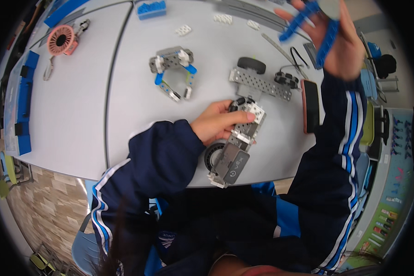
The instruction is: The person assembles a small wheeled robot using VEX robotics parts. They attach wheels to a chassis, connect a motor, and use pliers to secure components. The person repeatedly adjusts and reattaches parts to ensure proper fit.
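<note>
Your left fingers [238, 118] grip the wheeled robot [247, 131], thumb on its white block [258, 112]. Your right fingers [312, 30] hold a blue forked piece [327, 42], well apart. Robot likely stiff, heaviest at the grey battery [234, 163], bodyward of your left fingers. Best hold: the frame.

Head-worn fisheye, facing down, near tabletop [73, 115]

free gap between claw [171, 59] and wheeled frame [261, 84]; 1 phone [311, 106] blocks right.
</note>
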Demonstrator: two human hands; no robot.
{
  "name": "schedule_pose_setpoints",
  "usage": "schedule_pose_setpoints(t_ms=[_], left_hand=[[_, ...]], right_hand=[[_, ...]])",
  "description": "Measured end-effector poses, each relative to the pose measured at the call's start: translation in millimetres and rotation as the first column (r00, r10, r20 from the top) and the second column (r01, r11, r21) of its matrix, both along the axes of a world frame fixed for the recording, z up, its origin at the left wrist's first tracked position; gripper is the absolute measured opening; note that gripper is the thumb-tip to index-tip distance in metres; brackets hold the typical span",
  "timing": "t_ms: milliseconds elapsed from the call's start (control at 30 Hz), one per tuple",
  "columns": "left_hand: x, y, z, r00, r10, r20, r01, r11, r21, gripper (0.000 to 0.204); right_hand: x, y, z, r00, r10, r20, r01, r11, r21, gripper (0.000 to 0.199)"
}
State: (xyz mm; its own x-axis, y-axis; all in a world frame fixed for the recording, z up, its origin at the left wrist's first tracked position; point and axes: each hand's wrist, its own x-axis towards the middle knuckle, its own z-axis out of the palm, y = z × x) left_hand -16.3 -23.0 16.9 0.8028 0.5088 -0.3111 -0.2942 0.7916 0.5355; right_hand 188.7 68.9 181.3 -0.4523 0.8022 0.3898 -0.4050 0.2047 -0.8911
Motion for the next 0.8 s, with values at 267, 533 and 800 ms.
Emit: schedule_pose_setpoints(t_ms=[267,533,800], left_hand=[[2,-2,2,0.996,0.04,-0.076,-0.034,0.996,0.08,0.041],[3,-4,-4,0.986,0.11,-0.124,-0.092,0.986,0.14,0.042],[5,-11,3,0.969,0.221,-0.112,-0.209,0.971,0.113,0.044]], right_hand=[[-3,-97,-69,0.982,-0.132,-0.135,0.123,0.989,-0.078,0.068],[-25,-102,-91,0.887,-0.457,-0.069,0.462,0.881,0.106,0.006],[-36,-100,-101,0.869,-0.495,0.001,0.492,0.863,0.117,0.016]])
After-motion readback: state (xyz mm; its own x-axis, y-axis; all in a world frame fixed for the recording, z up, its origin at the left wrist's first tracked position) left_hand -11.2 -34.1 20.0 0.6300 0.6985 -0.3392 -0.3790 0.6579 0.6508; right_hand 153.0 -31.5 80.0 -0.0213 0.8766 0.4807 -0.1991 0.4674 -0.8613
